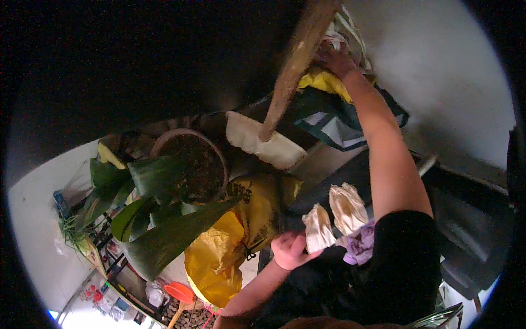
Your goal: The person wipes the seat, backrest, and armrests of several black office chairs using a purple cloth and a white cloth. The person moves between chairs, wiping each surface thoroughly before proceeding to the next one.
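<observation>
My right hand (336, 59) reaches to the top of the view, in shadow, against a bundle of white straps (353, 31) above a yellow bag (324, 84). What its fingers grasp is hidden. A dark green bag (337, 127) with pale panels sags beneath that forearm. Lower down, my left hand (289, 251) is beside a cream crumpled piece (318, 230), its fingers partly hidden; whether it grips anything cannot be told. A second cream crumpled piece (348, 207) and a purple cloth (359, 244) lie close by.
A thick wooden pole (294, 66) with a broad pale head (263, 142) stands ahead. To the left are a round pot (224, 164) with a broad-leaved plant (160, 242), a tied yellow sack (259, 205) and an orange scoop (179, 292). A pale wall (444, 74) bounds the right.
</observation>
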Tool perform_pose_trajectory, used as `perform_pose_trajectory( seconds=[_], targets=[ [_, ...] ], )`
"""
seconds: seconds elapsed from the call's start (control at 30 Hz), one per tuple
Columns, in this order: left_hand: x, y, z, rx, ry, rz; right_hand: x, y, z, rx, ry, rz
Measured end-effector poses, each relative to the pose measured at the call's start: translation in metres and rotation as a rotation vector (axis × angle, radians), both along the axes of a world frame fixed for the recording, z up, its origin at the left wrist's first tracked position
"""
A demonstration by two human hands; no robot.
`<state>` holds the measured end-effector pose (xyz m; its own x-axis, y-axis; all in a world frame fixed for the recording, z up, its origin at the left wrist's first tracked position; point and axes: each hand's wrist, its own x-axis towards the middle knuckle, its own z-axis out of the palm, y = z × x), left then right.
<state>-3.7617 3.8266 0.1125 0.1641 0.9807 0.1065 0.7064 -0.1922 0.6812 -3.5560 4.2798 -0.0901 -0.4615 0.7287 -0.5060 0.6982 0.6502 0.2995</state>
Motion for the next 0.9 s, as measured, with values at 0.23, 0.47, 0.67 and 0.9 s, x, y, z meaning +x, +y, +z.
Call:
perform_pose_trajectory(
  seconds=[0.23, 0.47, 0.67, 0.9],
  targets=[
    [-0.004, 0.004, 0.002, -0.052, -0.05, -0.033, -0.023, 0.0, 0.006, -0.148, 0.108, -0.219],
    [0.004, 0.004, -0.004, 0.011, 0.017, 0.035, -0.034, -0.049, 0.104, -0.326, 0.011, -0.048],
    [0.006, 0.011, 0.0, 0.041, -0.022, 0.042, -0.024, -0.14, 0.221, -0.281, 0.419, -0.107],
    [0.008, 0.009, 0.001, 0.087, 0.059, 0.047, 0.043, -0.387, 0.299, 0.542, 1.396, -0.755]
  ],
)
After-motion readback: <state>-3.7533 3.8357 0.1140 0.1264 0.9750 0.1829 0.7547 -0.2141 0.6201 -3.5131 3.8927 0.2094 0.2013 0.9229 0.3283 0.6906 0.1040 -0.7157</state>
